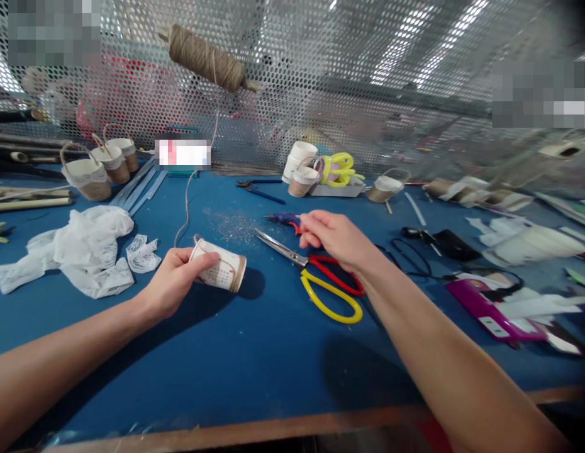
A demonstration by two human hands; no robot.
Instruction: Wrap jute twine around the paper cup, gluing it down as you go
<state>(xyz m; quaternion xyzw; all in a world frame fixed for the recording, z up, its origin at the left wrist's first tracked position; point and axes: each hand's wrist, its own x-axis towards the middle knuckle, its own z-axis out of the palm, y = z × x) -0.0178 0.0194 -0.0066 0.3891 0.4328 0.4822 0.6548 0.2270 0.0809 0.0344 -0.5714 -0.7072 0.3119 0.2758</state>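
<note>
My left hand (172, 280) is closed around a white paper cup (219, 267), tipped on its side above the table. Brown twine (187, 204) runs down from a spool (205, 58) to the cup, and a band of it circles one end. My right hand (325, 233) is closed in a pinch; what it holds, if anything, is hidden. Just beyond its fingers appears a blue glue gun (285, 218) with a red trigger, partly covered by the hand. Below lie scissors (331, 302) with one red and one yellow handle, blades apart.
White lace (80, 251) lies at left, beneath several twine-wrapped cups (87, 179). Pliers (261, 189), stacked cups (299, 160) and yellow-handled scissors (339, 170) stand or lie at the back. A purple power strip (493, 311) and cables are at right. Perforated metal closes off the back.
</note>
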